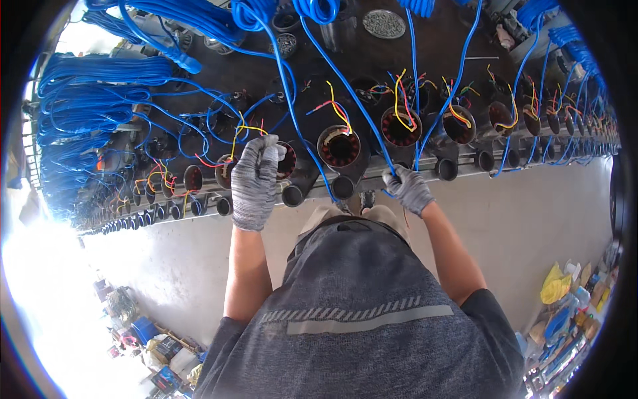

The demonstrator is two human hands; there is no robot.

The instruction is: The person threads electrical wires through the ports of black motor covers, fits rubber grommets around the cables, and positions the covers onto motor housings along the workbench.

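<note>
My left hand (256, 183), in a grey striped knit glove, is raised over the row with its fingers curled together. Thin yellow wires (246, 128) come up beside its fingertips; whether they are pinched is hidden. Just right of that hand is a dark motor housing (288, 161) with reddish windings inside. My right hand (409, 189), gloved alike, is closed around a blue cable (362, 110) that runs down from the far side of the bench. Between my hands stands another open motor housing (339, 146), red, yellow and blue wires sticking up from it.
Similar housings (460, 125) line the bench edge both ways, each beside a short round pipe opening (446, 169). Coiled blue cables (100, 86) are heaped at the left and far side. A round dish of small metal parts (384, 24) sits at the back. Clutter (565, 312) lies on the floor behind.
</note>
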